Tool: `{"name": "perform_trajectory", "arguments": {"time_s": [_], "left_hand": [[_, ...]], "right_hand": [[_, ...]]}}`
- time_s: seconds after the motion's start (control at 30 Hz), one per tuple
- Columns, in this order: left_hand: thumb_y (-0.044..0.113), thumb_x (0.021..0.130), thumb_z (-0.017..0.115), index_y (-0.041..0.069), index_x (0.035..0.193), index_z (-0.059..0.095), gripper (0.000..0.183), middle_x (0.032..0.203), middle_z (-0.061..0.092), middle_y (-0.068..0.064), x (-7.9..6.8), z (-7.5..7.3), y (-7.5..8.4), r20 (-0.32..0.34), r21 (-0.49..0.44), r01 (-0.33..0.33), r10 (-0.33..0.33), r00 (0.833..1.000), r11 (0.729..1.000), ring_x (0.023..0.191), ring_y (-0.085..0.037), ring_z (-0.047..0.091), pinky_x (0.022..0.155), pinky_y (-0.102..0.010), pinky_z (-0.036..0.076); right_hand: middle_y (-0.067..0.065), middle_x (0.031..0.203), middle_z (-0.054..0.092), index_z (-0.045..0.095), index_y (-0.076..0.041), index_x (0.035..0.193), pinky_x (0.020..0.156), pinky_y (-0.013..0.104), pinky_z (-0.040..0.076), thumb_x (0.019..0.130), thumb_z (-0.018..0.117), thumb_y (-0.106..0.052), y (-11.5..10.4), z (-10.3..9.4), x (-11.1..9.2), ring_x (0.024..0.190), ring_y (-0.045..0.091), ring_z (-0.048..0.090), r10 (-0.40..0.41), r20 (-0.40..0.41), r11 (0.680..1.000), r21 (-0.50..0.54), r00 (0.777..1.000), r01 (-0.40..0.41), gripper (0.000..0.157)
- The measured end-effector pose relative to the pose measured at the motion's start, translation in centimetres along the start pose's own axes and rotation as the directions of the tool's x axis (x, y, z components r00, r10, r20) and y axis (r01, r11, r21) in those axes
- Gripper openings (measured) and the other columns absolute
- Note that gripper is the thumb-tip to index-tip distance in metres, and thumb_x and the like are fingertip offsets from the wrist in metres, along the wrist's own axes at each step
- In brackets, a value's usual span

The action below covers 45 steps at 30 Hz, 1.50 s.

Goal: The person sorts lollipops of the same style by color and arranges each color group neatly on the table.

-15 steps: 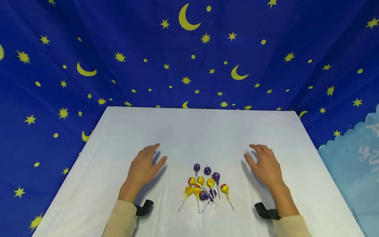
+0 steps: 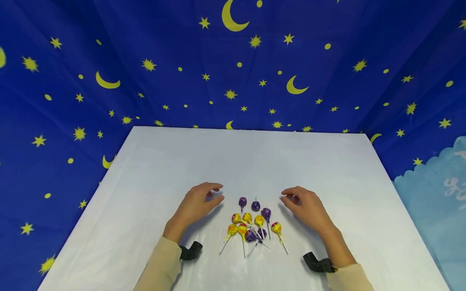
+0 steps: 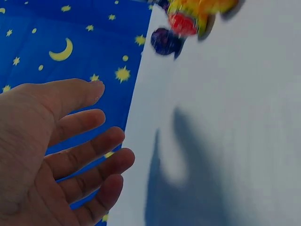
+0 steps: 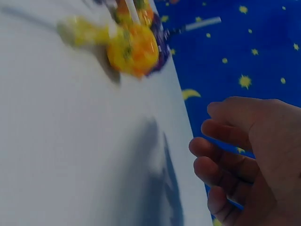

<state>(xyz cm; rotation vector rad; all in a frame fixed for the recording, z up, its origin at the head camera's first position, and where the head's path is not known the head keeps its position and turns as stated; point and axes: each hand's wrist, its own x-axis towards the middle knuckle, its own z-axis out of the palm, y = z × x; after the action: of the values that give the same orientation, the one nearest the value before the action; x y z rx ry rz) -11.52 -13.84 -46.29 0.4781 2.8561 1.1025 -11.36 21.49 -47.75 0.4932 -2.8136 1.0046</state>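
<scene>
Several wrapped lollipops lie loosely bunched on the white table, yellow ones such as this yellow lollipop (image 2: 276, 228) mixed with purple ones such as this purple lollipop (image 2: 266, 213). My left hand (image 2: 198, 204) hovers to the left of the bunch, fingers relaxed and apart from the thumb. On the other side, my right hand (image 2: 306, 206) hangs in the air with loosely bent fingers. Neither hand touches a lollipop. In the right wrist view a yellow lollipop (image 4: 134, 49) appears large and blurred; the left wrist view shows a purple lollipop (image 3: 164, 41) at the top.
A white table (image 2: 204, 155) stretches under the lollipops. Behind it and at both sides hangs a dark blue cloth (image 2: 182, 48) with yellow moons and stars. A light blue scalloped cloth (image 2: 429, 194) hangs at the right. Black wrist mounts (image 2: 192, 251) sit on both forearms.
Both hands have moved inward, toward the lollipops, the left going right and the right going left. Their fingers are a little closer to the thumbs. The lollipops lie as before.
</scene>
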Motion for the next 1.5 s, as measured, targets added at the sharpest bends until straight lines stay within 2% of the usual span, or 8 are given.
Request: {"name": "perform_trajectory", "arguments": {"time_s": [0.1,0.27,0.4,0.57,0.8,1.13,1.5], "left_hand": [[0.039,0.092,0.064,0.017,0.125,0.065,0.039,0.111,0.064,0.003,0.7,0.7,0.5,0.030,-0.007,-0.024,0.025,0.999,1.000,0.093,-0.015,0.059,0.078,-0.039,0.047],[0.039,0.093,0.063,0.019,0.124,0.065,0.037,0.111,0.064,0.004,1.5,2.2,1.1,0.070,0.001,-0.076,0.076,0.995,0.997,0.091,-0.013,0.059,0.078,-0.037,0.047],[0.038,0.093,0.063,0.019,0.123,0.065,0.036,0.111,0.064,0.004,2.2,3.4,1.6,0.085,0.035,-0.118,0.114,0.990,0.992,0.088,-0.011,0.058,0.077,-0.035,0.047],[0.037,0.093,0.063,0.020,0.122,0.066,0.034,0.108,0.064,0.005,2.8,4.6,2.2,0.105,0.052,-0.138,0.132,0.986,0.989,0.085,-0.009,0.056,0.074,-0.033,0.047],[0.034,0.093,0.063,0.020,0.120,0.067,0.031,0.101,0.062,0.006,3.1,4.9,2.6,0.123,0.060,-0.159,0.151,0.981,0.985,0.082,-0.011,0.055,0.072,-0.033,0.045],[0.034,0.090,0.068,0.021,0.110,0.070,0.024,0.089,0.059,0.009,3.4,5.1,2.4,0.139,0.093,-0.183,0.169,0.976,0.979,0.076,-0.010,0.052,0.068,-0.029,0.043],[0.032,0.088,0.069,0.020,0.106,0.071,0.021,0.082,0.058,0.007,4.4,5.2,2.2,0.118,0.071,-0.160,0.151,0.981,0.985,0.068,-0.007,0.049,0.062,-0.028,0.041]], "right_hand": [[-0.013,0.085,0.062,0.073,-0.016,0.104,0.059,0.030,0.044,0.091,0.067,-0.028,-0.8,0.6,0.5,0.068,0.006,0.053,0.002,0.031,0.999,0.052,1.000,-0.003,0.018],[-0.013,0.083,0.063,0.073,-0.021,0.099,0.058,0.030,0.043,0.091,0.067,-0.031,-2.3,2.1,1.6,0.065,0.010,0.053,0.063,0.095,0.990,0.124,0.993,-0.075,0.014],[-0.013,0.086,0.064,0.073,-0.025,0.097,0.063,0.033,0.044,0.091,0.066,-0.035,-3.2,3.3,2.4,0.069,0.007,0.055,0.080,0.126,0.990,0.104,0.989,-0.093,0.013],[-0.015,0.090,0.065,0.072,-0.027,0.098,0.071,0.035,0.047,0.091,0.067,-0.033,-3.6,4.1,2.7,0.078,0.005,0.060,0.062,0.145,0.996,0.056,0.988,-0.071,0.011],[-0.021,0.087,0.062,0.072,-0.031,0.095,0.076,0.037,0.048,0.089,0.066,-0.041,-3.9,4.4,2.5,0.084,0.006,0.061,0.041,0.186,0.998,0.048,0.982,-0.050,0.013],[-0.022,0.090,0.063,0.073,-0.030,0.098,0.080,0.037,0.047,0.087,0.068,-0.043,-4.4,4.3,2.2,0.087,0.004,0.060,0.027,0.273,0.989,0.130,0.962,-0.064,0.018],[-0.018,0.082,0.061,0.073,-0.027,0.094,0.070,0.034,0.046,0.084,0.072,-0.038,-5.0,4.4,2.1,0.073,0.004,0.057,0.083,0.292,0.983,0.131,0.953,-0.126,0.015]]}}
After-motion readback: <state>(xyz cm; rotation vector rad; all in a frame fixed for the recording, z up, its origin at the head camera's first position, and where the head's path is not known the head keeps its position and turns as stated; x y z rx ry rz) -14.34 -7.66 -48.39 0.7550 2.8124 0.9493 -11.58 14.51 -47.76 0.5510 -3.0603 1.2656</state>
